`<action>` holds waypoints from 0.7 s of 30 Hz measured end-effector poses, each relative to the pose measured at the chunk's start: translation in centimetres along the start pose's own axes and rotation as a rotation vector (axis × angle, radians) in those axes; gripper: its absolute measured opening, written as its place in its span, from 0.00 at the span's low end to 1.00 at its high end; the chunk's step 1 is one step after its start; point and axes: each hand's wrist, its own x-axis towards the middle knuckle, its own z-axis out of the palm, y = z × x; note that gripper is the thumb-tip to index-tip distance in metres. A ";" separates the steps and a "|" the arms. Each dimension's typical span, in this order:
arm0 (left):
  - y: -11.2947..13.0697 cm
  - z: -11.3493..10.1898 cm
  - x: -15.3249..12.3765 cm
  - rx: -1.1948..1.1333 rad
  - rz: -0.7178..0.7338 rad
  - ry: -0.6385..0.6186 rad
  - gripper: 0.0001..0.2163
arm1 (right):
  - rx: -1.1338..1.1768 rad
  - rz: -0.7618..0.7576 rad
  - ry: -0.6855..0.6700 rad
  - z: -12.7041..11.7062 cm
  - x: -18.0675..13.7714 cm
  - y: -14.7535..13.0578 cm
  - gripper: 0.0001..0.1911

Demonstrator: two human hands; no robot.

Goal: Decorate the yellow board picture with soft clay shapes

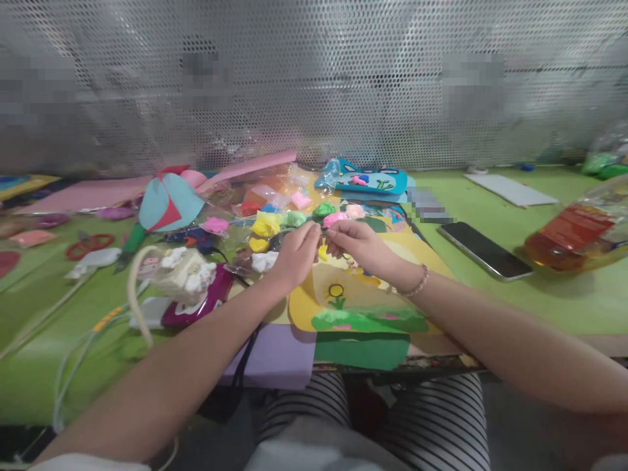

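My left hand (298, 254) and my right hand (357, 245) meet over a yellow paper picture, their fingers pinched close together. A small yellow piece (322, 252) shows between them; whether it is held or lies behind the fingers I cannot tell. The paper picture (304, 307) carries a sunflower (336, 291) and a green strip of modelling clay (367, 320). Just beyond the hands lie soft clay lumps: yellow (266, 224), green (324, 209), pink (335, 220) and white (263, 261).
On the left are red-handled scissors (89, 246), a power adapter (189, 275) with cables and a purple case (216, 297). A phone (483, 250) and a bottle of amber liquid (579, 229) are at right. Behind stands a perforated metal panel (314, 78).
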 end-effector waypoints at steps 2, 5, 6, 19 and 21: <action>-0.1 0.0 0.1 -0.081 -0.020 0.024 0.14 | -0.026 0.023 0.011 -0.1 0.0 -0.2 0.18; -0.2 -0.1 0.3 -0.163 -0.052 0.076 0.15 | -0.049 0.084 0.034 -0.2 0.0 -0.5 0.23; -0.3 -0.1 0.4 -0.176 -0.063 0.088 0.16 | -0.043 0.101 0.043 -0.2 0.1 -0.5 0.23; -0.4 -0.5 0.5 -0.180 -0.052 0.124 0.16 | 0.017 0.119 0.030 -0.7 0.6 0.5 0.11; -0.4 -0.5 0.6 -0.182 -0.049 0.122 0.16 | 0.017 0.144 0.017 -0.8 0.6 0.6 0.12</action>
